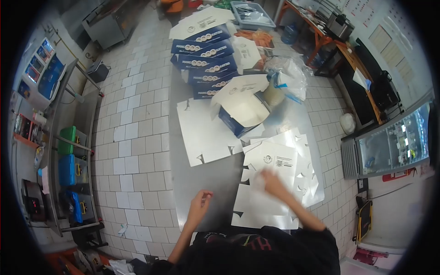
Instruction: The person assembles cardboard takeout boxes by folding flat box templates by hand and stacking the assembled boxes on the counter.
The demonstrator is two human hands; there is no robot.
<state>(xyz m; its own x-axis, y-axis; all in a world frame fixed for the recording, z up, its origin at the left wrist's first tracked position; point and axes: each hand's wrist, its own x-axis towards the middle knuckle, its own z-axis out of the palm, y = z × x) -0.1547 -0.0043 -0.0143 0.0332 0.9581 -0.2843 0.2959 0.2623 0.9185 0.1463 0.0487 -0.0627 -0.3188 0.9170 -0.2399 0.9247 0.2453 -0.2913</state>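
Observation:
A stack of flat white box blanks [261, 201] with dark slots lies on the metal table in front of me. My right hand [271, 182] is over the top sheet, near its printed logo and code; motion blurs its fingers, so I cannot tell its grip. My left hand [200, 205] is held above the bare metal left of the stack, fingers loosely bent, with a small red spot at the fingertips and no object visible in it. Beyond the stack stands a folded blue-and-white box [243, 113], its lid raised. Another flat blank [204, 130] lies to its left.
Several folded blue boxes [204, 63] are piled at the table's far end. Clear plastic bags [291, 73] and a blue-grey tub [253, 14] sit along the right side. Shelving [75, 142] stands left, a glass-door fridge [394, 142] right.

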